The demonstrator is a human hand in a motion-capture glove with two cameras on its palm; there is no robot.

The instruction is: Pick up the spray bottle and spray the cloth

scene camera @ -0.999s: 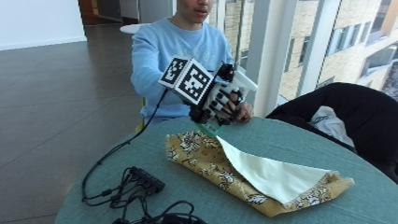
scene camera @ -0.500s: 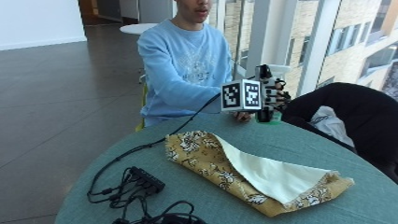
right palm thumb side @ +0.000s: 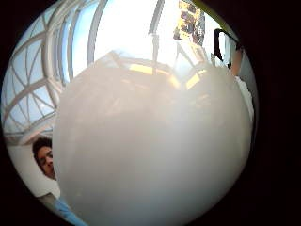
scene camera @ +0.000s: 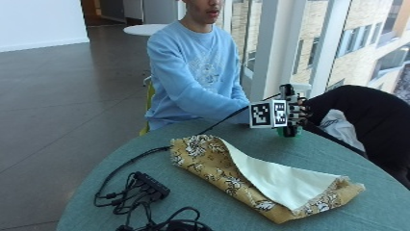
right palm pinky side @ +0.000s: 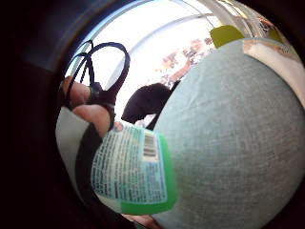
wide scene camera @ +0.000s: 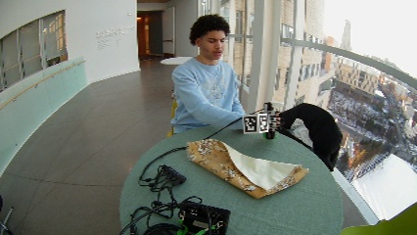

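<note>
The spray bottle (scene camera: pixel 288 129) has a green body with a white label and stands on the far side of the round teal table (scene camera: pixel 211 211), in front of the person. My gloved right hand (scene camera: pixel 296 111) is wrapped around its upper part, fingers curled. In the little finger side palm view the labelled bottle (right palm pinky side: pixel 133 174) lies close against the palm, with fingers (right palm pinky side: pixel 97 117) beside it. A pale rounded surface (right palm thumb side: pixel 150 141) fills the thumb side view. The cloth (scene camera: pixel 256 178), yellow floral with a cream lining, lies folded on the table nearer the camera, apart from the bottle.
A black jacket (scene camera: pixel 365 120) hangs over a chair right of the bottle. A black adapter with a tangle of cables (scene camera: pixel 150 187) lies at the table's near left. A black box (wide scene camera: pixel 205 218) sits by the near edge.
My right hand has swung from above the cloth's far end to the right and down, and now closes around the spray bottle. The cloth has not moved.
</note>
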